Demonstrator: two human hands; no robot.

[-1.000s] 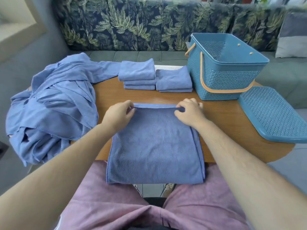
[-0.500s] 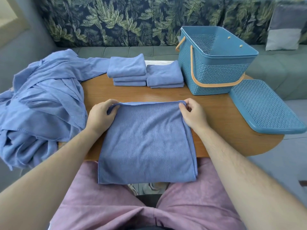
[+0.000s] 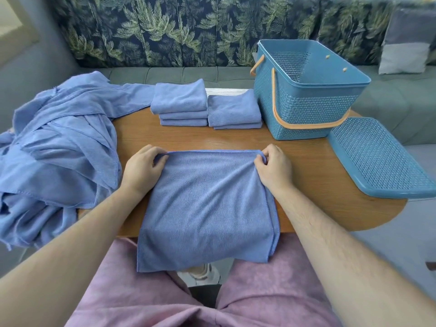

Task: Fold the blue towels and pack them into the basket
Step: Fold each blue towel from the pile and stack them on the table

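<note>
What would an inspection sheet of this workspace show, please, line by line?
Surface: wooden table, bare wood showing between the things.
Job's things: half-folded towel lies across the near edge, hanging toward the lap; left stack and right stack of folded towels at the far side; unfolded pile draped off the left end; basket far right, no towel visible inside; lid beside it.
Clutter: nothing seen.
Grips: left hand pinches the towel's far left corner; right hand pinches its far right corner.
Cables: nothing seen.
Surroundings: leaf-print sofa behind the table, grey cushion on it.
</note>
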